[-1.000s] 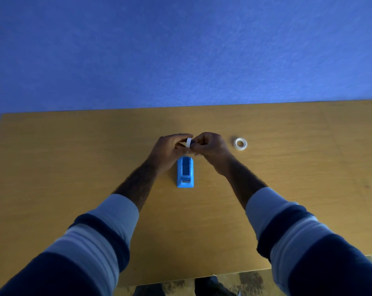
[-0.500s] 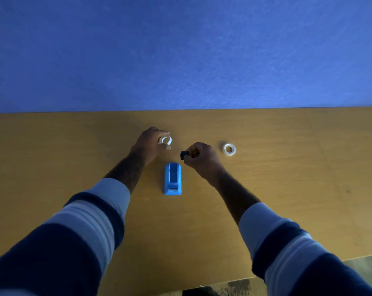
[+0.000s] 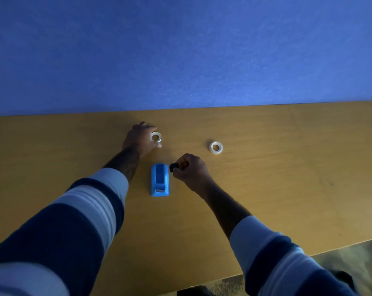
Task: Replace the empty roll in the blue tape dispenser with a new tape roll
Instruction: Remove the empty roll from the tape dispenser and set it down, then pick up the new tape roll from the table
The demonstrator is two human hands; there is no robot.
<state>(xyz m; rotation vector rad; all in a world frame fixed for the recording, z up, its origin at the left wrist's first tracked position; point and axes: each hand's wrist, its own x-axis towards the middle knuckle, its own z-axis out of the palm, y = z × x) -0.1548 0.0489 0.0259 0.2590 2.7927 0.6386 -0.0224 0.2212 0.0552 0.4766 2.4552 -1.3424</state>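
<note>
Head view of a wooden table [image 3: 266, 199] set against a blue wall [image 3: 180, 50]. The blue tape dispenser [image 3: 160, 180] lies near the table's centre, its empty slot facing up. The left hand [image 3: 139, 138] reaches beyond the dispenser, fingers curled beside a thin white ring [image 3: 155, 137], the empty roll, which sits at the fingertips; whether the fingers pinch it or merely touch it cannot be told. The right hand [image 3: 190, 168] hovers just right of the dispenser's far end, clenched around a small black spindle [image 3: 172, 167] that protrudes from between thumb and forefinger. The new tape roll [image 3: 216, 147], thicker and translucent, lies flat on the table, apart from both hands, beyond the right hand. Both forearms wear striped navy-and-pale sleeves [image 3: 91, 210].
</note>
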